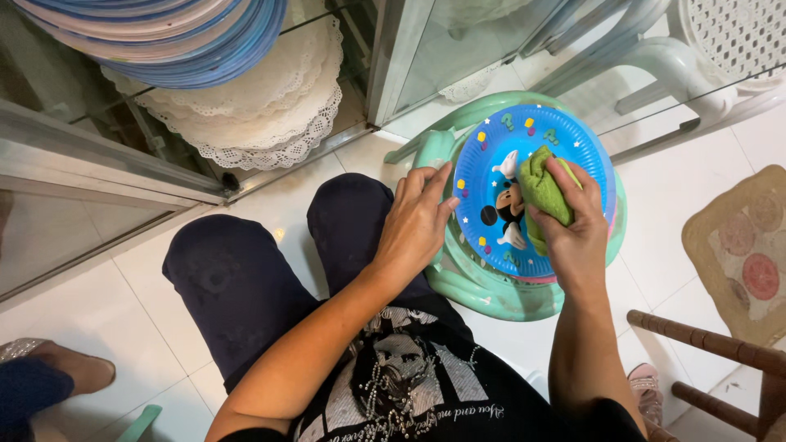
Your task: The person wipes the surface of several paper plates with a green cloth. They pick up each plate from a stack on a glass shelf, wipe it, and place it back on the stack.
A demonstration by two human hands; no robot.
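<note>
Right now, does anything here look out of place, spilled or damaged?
Nothing stands out. The blue plate sits flat on the green stool, steadied by the left hand, while the right hand presses a green cloth to it. No spills or cracks show.

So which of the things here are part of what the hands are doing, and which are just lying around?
In use:
- blue plate, steadied at its edge by the left hand
- green cloth, pressed on it by the right hand
- green stool underneath

Lying about:
- stacked plates
- lace doilies
- wooden chair
- mat
</note>
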